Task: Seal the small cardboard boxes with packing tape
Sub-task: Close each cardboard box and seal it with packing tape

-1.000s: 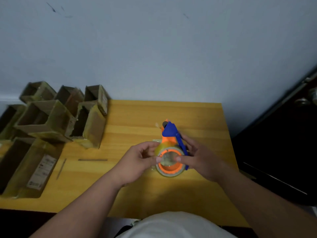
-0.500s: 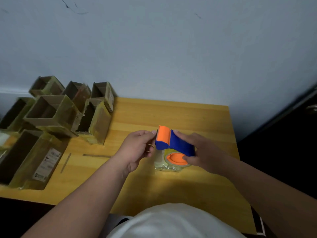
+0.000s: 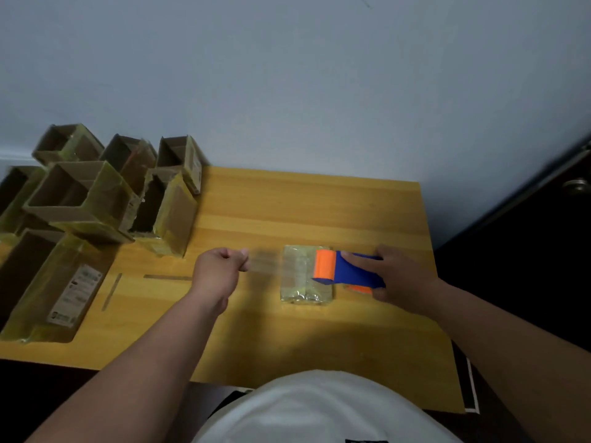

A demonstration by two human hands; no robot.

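A: What sat far left?

B: Open boxes (image 3: 80, 199), clustered at the table's (image 3: 319, 199) left edge, several standing upright with tops open. One long box (image 3: 48, 282) lay on its side, label showing. All looked wrapped in yellowish tape but none closed on top, as far as I could tell.

A: Anything between them and the hands?

B: Two thin strips (image 3: 168, 277) lay flat on the wood, just right of the long box. Could've been tape scraps; too small to tell.

A: Left hand?

B: Left hand (image 3: 219, 271) was clenched, thumb and fingers pinching the free tape (image 3: 265, 262) end. The clear strip ran taut to the right, blurred.

A: And the target?

B: Small box (image 3: 303, 274) mid-table, flat, top glossy with tape. The strip passed over its top.

A: Right hand?

B: Right hand (image 3: 399, 276) gripped the blue-orange dispenser (image 3: 345, 271), fingers curled over the body, orange roller at the box's right edge.

A: Step?

B: My read: a length was being drawn out across the box, not yet pressed down or cut.

A: Next move?

B: Probably lower the strip, keep tension even, smooth it along the seam, then tear at the blade. Slack would wrinkle it or let it fold onto itself.

A: Obstructions?

B: Nothing lay between hands and box. The open boxes stood well apart on the left. Dark door (image 3: 543, 235) at far right, off the table.
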